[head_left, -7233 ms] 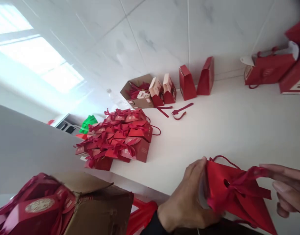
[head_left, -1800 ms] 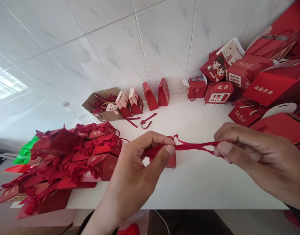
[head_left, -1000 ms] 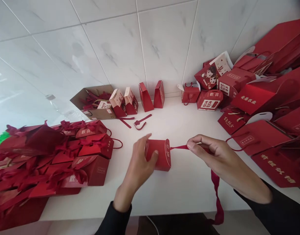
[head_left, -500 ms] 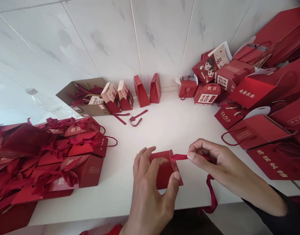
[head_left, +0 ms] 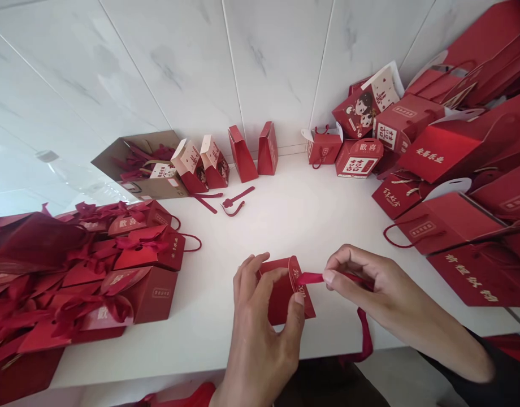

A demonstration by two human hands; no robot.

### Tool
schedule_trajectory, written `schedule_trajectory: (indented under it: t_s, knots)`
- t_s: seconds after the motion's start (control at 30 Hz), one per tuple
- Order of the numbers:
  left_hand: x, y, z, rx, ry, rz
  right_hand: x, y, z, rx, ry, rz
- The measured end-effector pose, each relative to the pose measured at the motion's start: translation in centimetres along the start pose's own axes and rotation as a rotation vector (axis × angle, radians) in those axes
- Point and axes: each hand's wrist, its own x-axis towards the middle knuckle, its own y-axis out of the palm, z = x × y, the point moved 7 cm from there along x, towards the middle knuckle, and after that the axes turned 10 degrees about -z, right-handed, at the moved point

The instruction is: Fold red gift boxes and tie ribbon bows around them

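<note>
A small red gift box (head_left: pixel 281 302) stands on the white table near its front edge. My left hand (head_left: pixel 264 311) is curled round it, fingers over the top and thumb against the right-hand flap. From that flap a dark red ribbon (head_left: pixel 311 278) runs to my right hand (head_left: pixel 353 274), which pinches it between thumb and fingers. The ribbon's loose tail hangs below my right hand over the table edge. Whether the ribbon passes through a hole in the flap is too small to tell.
Finished-looking red boxes with bows (head_left: pixel 128 249) crowd the left. A cardboard carton (head_left: pixel 154 187) of ribbons stands behind them. Small upright boxes (head_left: pixel 243 155) line the tiled wall, with ribbon strips (head_left: pixel 238 198) before them. Many red gift boxes (head_left: pixel 446 226) are piled on the right.
The left thumb and fingers have closed slightly on the box's flap, which now stands more upright. The right hand keeps its pinch on the ribbon. The view has shifted a little.
</note>
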Motion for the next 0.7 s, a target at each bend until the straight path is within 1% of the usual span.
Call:
schedule_trajectory:
  t_s: [0.2,0.4,0.53,0.6,0.67,0.7]
  knots:
    - [0.2,0.1,0.3,-0.049,-0.040,0.027,-0.1,0.9,-0.3,-0.027,-0.016,0.046]
    - [0.7,0.3,0.1,-0.041,-0.005,0.036,-0.2,1.3,0.8,0.004,-0.049,0.047]
    - [0.7,0.0,0.2,-0.071,-0.068,0.013,-0.3,1.1,1.0,-0.035,-0.043,0.030]
    - [0.7,-0.6,0.1,-0.092,-0.091,-0.021,-0.3,0.9,1.3,-0.080,-0.095,-0.029]
    - [0.6,-1.3,-0.3,-0.104,-0.090,-0.066,-0.4,0.9,2.3,-0.131,-0.218,-0.096]
    - [0.6,-1.7,-0.5,-0.111,-0.082,-0.090,-0.5,1.2,2.9,-0.150,-0.282,-0.105]
